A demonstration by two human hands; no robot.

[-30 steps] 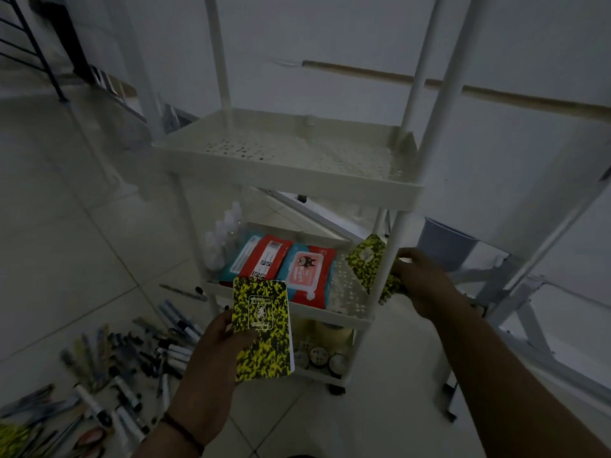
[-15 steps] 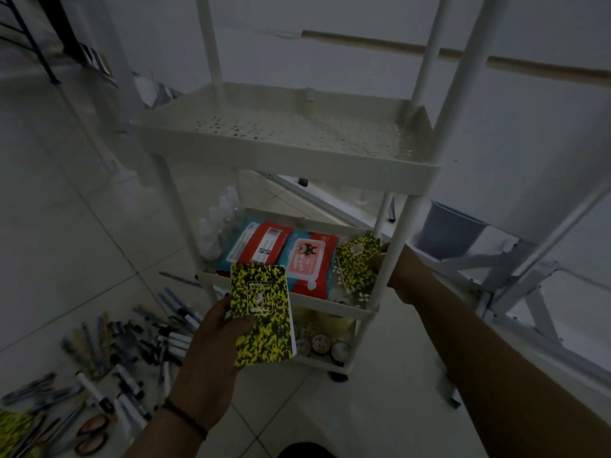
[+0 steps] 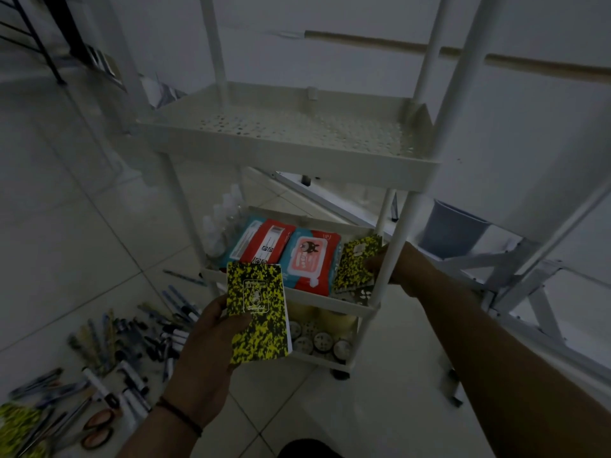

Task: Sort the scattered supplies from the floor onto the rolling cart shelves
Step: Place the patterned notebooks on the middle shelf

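Observation:
A white rolling cart point(image 3: 405, 175) stands in front of me, its perforated top shelf bare. My left hand point(image 3: 201, 352) grips a yellow-and-black notebook point(image 3: 259, 314) upright in front of the cart. My right hand point(image 3: 378, 264), partly hidden behind the cart's front right post, holds a second yellow-and-black notebook point(image 3: 355, 266) tilted over the right end of the middle shelf point(image 3: 350, 305). That shelf also carries two wet-wipe packs point(image 3: 287, 257) and clear bottles point(image 3: 220, 223). Round tape rolls point(image 3: 319, 340) lie on the bottom shelf.
Pens and markers point(image 3: 132, 338) are scattered on the tiled floor at lower left, with scissors point(image 3: 97, 428) and another yellow-and-black notebook point(image 3: 15, 421) at the corner. A grey bin point(image 3: 453, 231) and white frame legs point(image 3: 515, 276) stand right of the cart.
My right hand has carried its notebook leftward past the cart post and into the middle shelf. The left hand and its notebook have hardly shifted.

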